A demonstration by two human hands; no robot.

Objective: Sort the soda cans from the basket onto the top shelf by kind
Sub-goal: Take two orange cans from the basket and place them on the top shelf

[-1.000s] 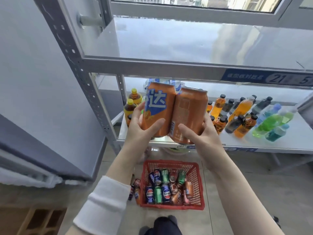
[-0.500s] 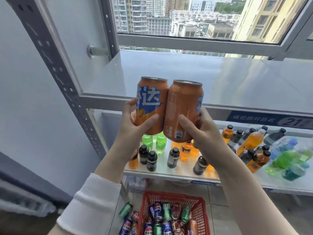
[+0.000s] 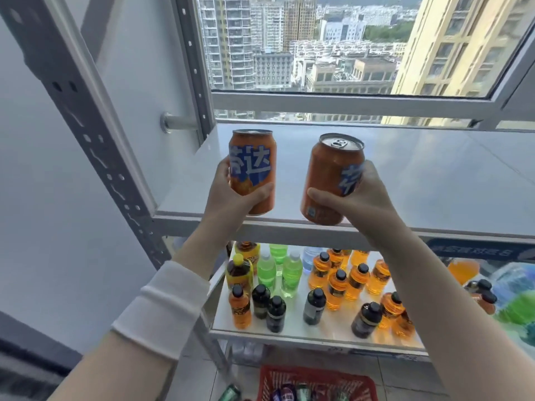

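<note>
My left hand (image 3: 231, 195) grips an orange soda can (image 3: 253, 166) with a blue label, held upright over the front left of the bare white top shelf (image 3: 405, 180). My right hand (image 3: 362, 198) grips a second orange can (image 3: 330, 178), tilted slightly, its pull-tab top showing, just above the shelf's front edge. The two cans are apart from each other. The red basket (image 3: 315, 383) sits on the floor at the bottom edge, with several cans partly visible inside it.
The lower shelf (image 3: 292, 331) carries several orange, green and dark bottles. A grey perforated upright (image 3: 95, 157) stands at the left. A window frame (image 3: 347, 105) runs behind the top shelf. One green can (image 3: 228, 393) lies on the floor beside the basket.
Both hands have risen from in front of the lower shelf up to the top shelf. The two cans, held side by side touching before, have moved apart.
</note>
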